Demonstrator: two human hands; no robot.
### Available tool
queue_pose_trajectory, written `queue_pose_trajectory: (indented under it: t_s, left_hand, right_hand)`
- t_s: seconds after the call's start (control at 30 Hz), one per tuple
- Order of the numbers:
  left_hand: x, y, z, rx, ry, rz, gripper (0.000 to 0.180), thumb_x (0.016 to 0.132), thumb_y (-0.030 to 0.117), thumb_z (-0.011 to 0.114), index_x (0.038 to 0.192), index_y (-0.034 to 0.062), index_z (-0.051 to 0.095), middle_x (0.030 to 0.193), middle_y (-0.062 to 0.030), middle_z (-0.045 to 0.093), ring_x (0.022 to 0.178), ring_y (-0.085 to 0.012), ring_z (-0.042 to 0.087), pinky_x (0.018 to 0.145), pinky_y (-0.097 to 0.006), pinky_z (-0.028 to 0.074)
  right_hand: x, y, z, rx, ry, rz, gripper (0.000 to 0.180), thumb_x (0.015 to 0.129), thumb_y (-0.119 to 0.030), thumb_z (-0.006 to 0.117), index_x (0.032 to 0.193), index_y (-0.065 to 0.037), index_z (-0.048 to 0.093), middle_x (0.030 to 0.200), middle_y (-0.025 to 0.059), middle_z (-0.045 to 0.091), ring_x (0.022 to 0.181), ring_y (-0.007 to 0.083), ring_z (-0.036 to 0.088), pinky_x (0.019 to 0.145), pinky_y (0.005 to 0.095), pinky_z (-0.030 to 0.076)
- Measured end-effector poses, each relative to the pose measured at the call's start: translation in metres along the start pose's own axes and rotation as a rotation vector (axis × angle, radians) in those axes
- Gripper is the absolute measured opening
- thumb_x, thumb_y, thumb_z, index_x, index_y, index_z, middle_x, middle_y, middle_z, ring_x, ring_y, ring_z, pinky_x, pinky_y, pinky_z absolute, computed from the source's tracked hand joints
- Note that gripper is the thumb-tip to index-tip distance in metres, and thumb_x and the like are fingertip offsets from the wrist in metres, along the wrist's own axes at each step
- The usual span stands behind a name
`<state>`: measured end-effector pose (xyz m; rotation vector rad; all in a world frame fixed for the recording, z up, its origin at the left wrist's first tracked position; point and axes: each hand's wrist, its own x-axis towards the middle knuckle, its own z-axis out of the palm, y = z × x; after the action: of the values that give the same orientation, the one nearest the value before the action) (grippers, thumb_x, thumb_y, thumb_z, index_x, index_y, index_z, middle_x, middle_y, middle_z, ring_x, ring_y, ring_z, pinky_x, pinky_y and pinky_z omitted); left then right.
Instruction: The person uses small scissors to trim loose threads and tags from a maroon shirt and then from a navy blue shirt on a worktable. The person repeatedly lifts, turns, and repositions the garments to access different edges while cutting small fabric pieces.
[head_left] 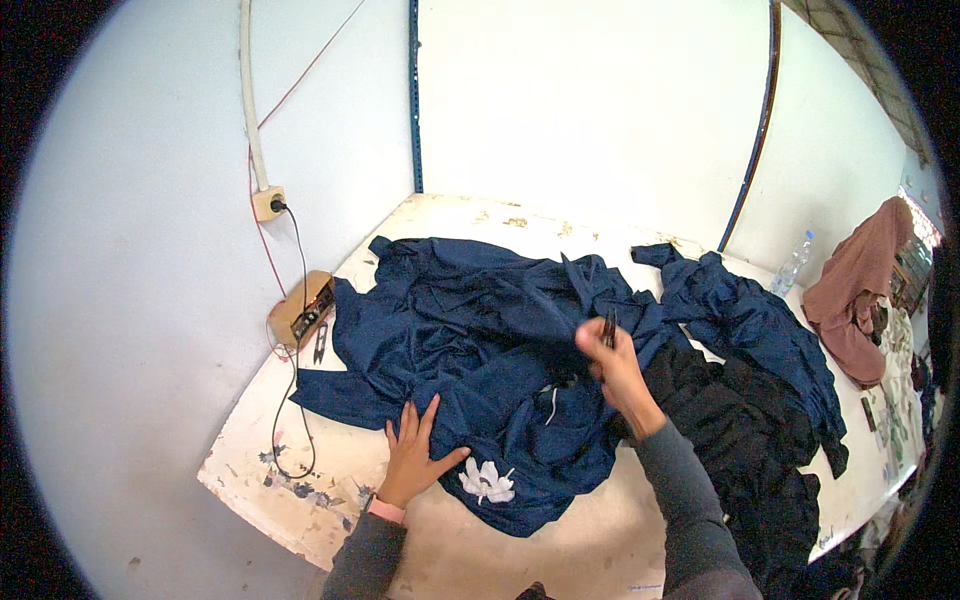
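Note:
A dark navy garment (450, 310) lies spread and crumpled over the white table. My left hand (410, 455) rests flat on its near left edge, fingers spread. Close to that hand, a white flower-shaped piece (487, 482) lies on the navy cloth. Raised over the garment's right part, my right hand (618, 370) is closed around small dark thread snips (609, 328), partly hidden by the fingers and slightly blurred. A thin white strip (552, 405) shows on the cloth to the left of my right hand.
Black cloth (740, 430) and another navy garment (755, 315) lie on the right. Farther right are a clear bottle (792, 265) and brown cloth (860, 290). A brown box (303, 308) with a cable and small snips (320, 342) sit by the left wall.

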<state>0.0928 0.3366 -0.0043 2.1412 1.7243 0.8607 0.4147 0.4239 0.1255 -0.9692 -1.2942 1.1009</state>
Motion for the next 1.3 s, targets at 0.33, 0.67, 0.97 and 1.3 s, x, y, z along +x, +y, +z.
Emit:
queue_pose_trajectory:
  t_s: [0.33, 0.67, 0.97, 1.3]
  left_hand:
    - [0.013, -0.047, 0.033, -0.275, -0.018, 0.237, 0.083, 0.092, 0.056, 0.061, 0.157, 0.0112, 0.036, 0.164, -0.0132, 0.032, 0.152, -0.0372, 0.024, 0.119, -0.065, 0.007]
    - [-0.163, 0.038, 0.016, 0.012, -0.103, -0.028, 0.078, 0.092, 0.058, 0.061, 0.156, 0.0203, 0.039, 0.163, -0.0317, 0.018, 0.152, -0.0491, 0.015, 0.116, -0.071, 0.007]
    - [-0.266, 0.091, -0.039, -0.527, -0.191, 0.024, 0.070, 0.093, 0.018, 0.072, 0.154, 0.0096, 0.039, 0.165, -0.0179, 0.026, 0.148, -0.0355, 0.034, 0.120, -0.048, 0.028]
    - [-0.225, 0.173, -0.109, -0.112, 0.424, 0.423, 0.063, 0.081, 0.018, 0.080, 0.140, 0.0133, 0.057, 0.143, -0.0211, 0.055, 0.134, -0.0281, 0.054, 0.114, -0.056, 0.033]
  right_hand:
    - [-0.194, -0.091, 0.004, -0.316, -1.328, 0.068, 0.036, 0.092, -0.027, 0.077, 0.121, -0.007, 0.070, 0.117, 0.0112, 0.071, 0.108, 0.0236, 0.066, 0.096, 0.0365, 0.050]
    - [-0.111, 0.031, 0.015, -0.293, 0.039, -0.094, 0.073, 0.077, -0.036, 0.088, 0.132, 0.000, 0.056, 0.128, 0.0189, 0.059, 0.119, 0.0256, 0.058, 0.103, 0.0373, 0.045]
    - [-0.052, -0.040, 0.069, 0.021, -0.106, -0.200, 0.015, 0.091, -0.013, 0.071, 0.095, 0.001, 0.069, 0.077, -0.0011, 0.065, 0.068, 0.0106, 0.055, 0.061, 0.0329, 0.046]
    - [-0.250, -0.136, 0.069, -0.294, -1.336, -0.398, 0.030, 0.086, -0.002, 0.073, 0.115, 0.004, 0.068, 0.104, 0.0173, 0.073, 0.091, 0.0259, 0.073, 0.079, 0.0352, 0.055]
